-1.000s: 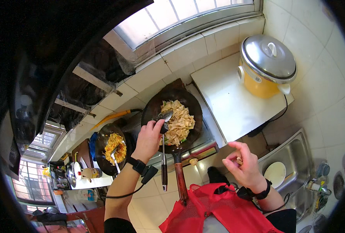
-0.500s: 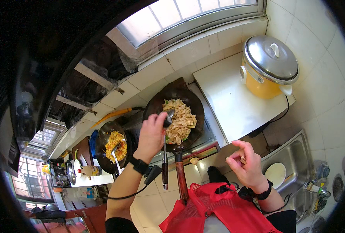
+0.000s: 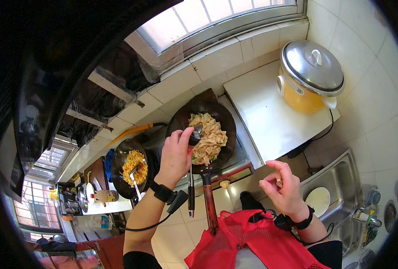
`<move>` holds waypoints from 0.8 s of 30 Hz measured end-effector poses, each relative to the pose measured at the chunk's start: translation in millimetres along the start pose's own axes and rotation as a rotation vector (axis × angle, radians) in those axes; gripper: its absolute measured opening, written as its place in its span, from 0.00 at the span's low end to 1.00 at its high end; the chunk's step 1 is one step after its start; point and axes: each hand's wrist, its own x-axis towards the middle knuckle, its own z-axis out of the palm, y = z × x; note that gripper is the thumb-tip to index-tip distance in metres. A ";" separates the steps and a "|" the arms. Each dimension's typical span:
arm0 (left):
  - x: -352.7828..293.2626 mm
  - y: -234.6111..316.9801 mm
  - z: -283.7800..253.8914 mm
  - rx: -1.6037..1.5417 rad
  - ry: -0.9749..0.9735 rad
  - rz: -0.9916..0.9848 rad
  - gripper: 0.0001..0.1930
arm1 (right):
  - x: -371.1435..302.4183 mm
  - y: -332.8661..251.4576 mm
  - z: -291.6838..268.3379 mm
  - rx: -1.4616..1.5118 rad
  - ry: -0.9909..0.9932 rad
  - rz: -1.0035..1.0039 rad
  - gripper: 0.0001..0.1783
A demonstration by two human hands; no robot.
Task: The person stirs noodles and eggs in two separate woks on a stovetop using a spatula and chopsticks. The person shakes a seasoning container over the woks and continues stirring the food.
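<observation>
A dark wok on the stove holds pale brown, sliced stir-fried food with bits of green. My left hand hovers over its left side, fingers bent and close together beside the dark bowl of a ladle. The ladle's handle leans out over the near rim; whether my fingers touch its bowl, or pinch something small, is hidden. My right hand is raised right of the wok, palm up, with its fingers curled in. A small light-brown bit shows between them, too small to name.
The wok's wooden handle points toward me. A second wok at left holds yellow-orange food and a metal spoon. A yellow rice cooker stands on a white counter. The steel sink at right holds a white plate.
My left fingers have shifted slightly beside the ladle's bowl, and the thumb side shows a little more. My right hand stays nearly still, and the food looks the same.
</observation>
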 end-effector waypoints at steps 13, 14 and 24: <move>-14.1 -5.6 21.5 0.106 -0.272 -0.120 0.31 | -11.9 -5.3 0.4 0.036 0.003 -0.031 0.26; -14.3 -5.7 18.4 0.108 -0.265 -0.121 0.31 | -13.4 -7.5 0.5 0.034 0.003 -0.031 0.26; -18.8 -0.4 9.2 0.128 -0.294 -0.200 0.33 | -23.6 -13.0 -0.2 0.014 0.005 -0.066 0.25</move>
